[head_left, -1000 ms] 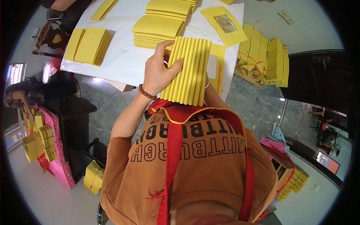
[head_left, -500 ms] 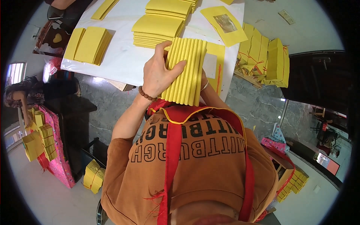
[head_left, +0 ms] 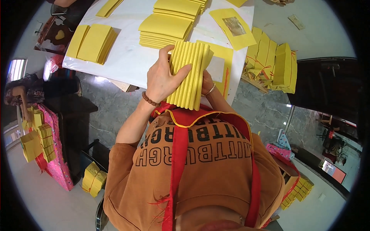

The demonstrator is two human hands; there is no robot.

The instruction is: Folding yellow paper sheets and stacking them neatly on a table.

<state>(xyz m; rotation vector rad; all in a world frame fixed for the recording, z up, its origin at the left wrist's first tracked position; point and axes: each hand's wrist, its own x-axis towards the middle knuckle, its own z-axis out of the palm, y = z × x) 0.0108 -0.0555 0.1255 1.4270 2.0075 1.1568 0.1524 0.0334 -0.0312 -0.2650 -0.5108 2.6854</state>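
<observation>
A bundle of folded yellow paper [head_left: 189,77] is held upright-tilted before my chest, its rounded folded edges facing up in parallel ridges. My left hand [head_left: 163,77] is closed around its left side, thumb across the ridges and fingers behind; a brown bead bracelet is on that wrist. On the right side, my right hand [head_left: 208,82] grips the bundle from behind, its fingertips mostly hidden by the paper. Just beyond lies a stack of folded yellow paper [head_left: 163,29] on the white-covered table [head_left: 123,50]. A yellow sheet with a pale rectangle [head_left: 227,63] lies beside my right hand.
More folded yellow paper [head_left: 94,44] sits at the table's left. A yellow sheet with a foil patch [head_left: 233,29] lies at the right. Tied yellow bundles [head_left: 285,69] stand beyond the table's right edge. Another person's arm [head_left: 23,102] shows at far left, near a pink-covered surface [head_left: 58,154].
The bundle has turned slightly in my hands, and its right side now spreads away from the ridges. More of my right hand shows beside it.
</observation>
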